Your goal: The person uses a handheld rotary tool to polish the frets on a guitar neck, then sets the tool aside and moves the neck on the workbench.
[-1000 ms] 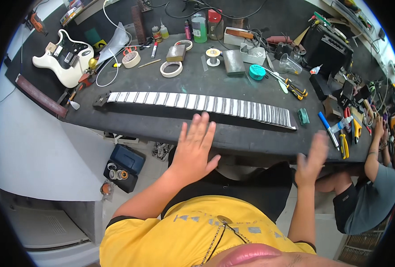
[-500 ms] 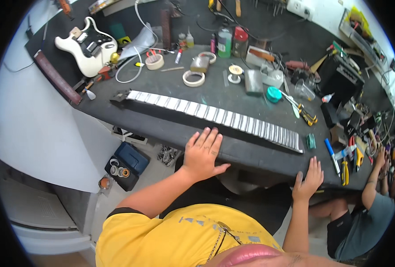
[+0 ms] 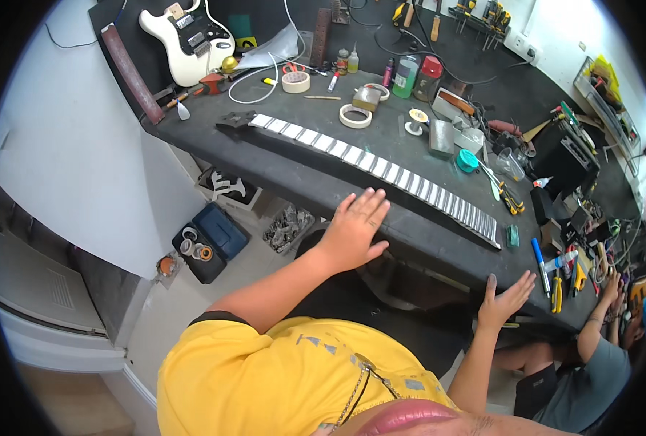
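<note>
A guitar neck (image 3: 381,168) lies lengthwise near the front of the black bench, its face covered in pale strips between dark fret lines. Its dark headstock (image 3: 235,122) points to the left. My left hand (image 3: 353,227) rests flat on the bench's front edge, just below the middle of the neck, fingers stretched out and holding nothing. Farther right, my right hand (image 3: 506,301) is at the same edge, thumb apart from the extended fingers, also with nothing in it. Beyond the neck's right end sits a small green block (image 3: 512,236).
Tape rolls (image 3: 355,116), a solder-like spool (image 3: 414,122), a metal block (image 3: 440,138) and a teal round container (image 3: 467,160) stand behind the neck. A white guitar body (image 3: 192,43) leans at back left. Pliers (image 3: 557,292) and a blue marker (image 3: 539,265) lie right. Another person (image 3: 592,370) sits at right.
The view has shifted, so the bench sits higher and farther right in the picture. My right hand has tilted rightward with its thumb spread wider. The left stays flat at the edge.
</note>
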